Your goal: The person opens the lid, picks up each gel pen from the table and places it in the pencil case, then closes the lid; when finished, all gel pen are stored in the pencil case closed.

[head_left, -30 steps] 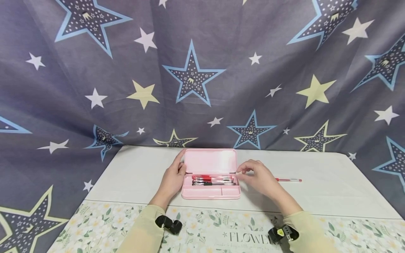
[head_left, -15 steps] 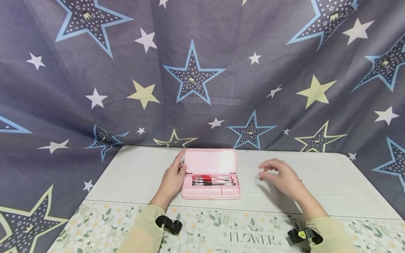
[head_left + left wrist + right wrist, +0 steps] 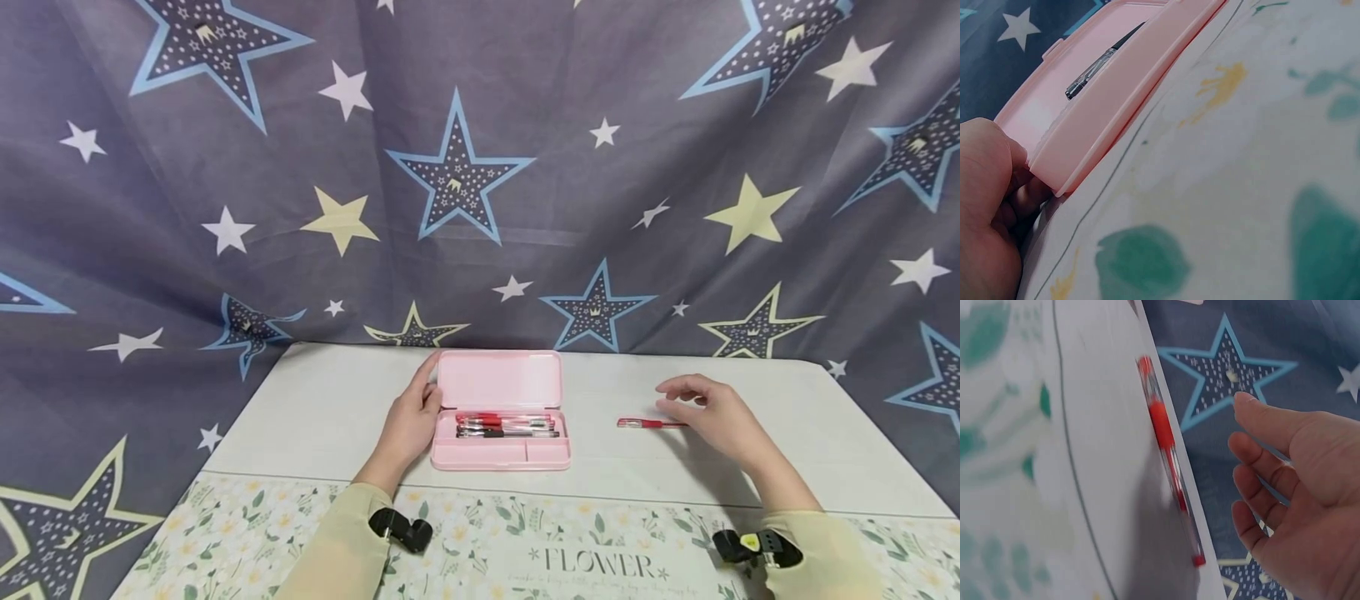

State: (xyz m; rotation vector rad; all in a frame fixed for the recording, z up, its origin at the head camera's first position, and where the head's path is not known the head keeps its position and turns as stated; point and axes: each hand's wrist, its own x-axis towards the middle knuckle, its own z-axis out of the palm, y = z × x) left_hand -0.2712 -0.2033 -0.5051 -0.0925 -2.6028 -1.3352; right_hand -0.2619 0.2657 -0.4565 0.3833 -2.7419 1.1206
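A pink pencil case (image 3: 499,380) lies on the table with its lid raised at the back. Several red and black pens (image 3: 506,427) lie in its rear compartment; the two front compartments hold nothing. My left hand (image 3: 407,423) holds the case at its left end, and in the left wrist view its fingers curl at the case's corner (image 3: 1085,140). To the right of the case, my right hand (image 3: 716,417) hovers with relaxed fingers and nothing in them. Below it lies a red pen (image 3: 643,423), its right end hidden by the hand; the right wrist view shows the whole pen (image 3: 1162,425).
The table has a white cloth (image 3: 337,383) at the back and a flowered, lettered cloth (image 3: 465,542) nearer me. A dark curtain with stars (image 3: 525,217) hangs right behind the table's far edge.
My right hand has moved away from the case's right side, rightward over the red pen, uncovering its left end. The left hand and the case have stayed put.
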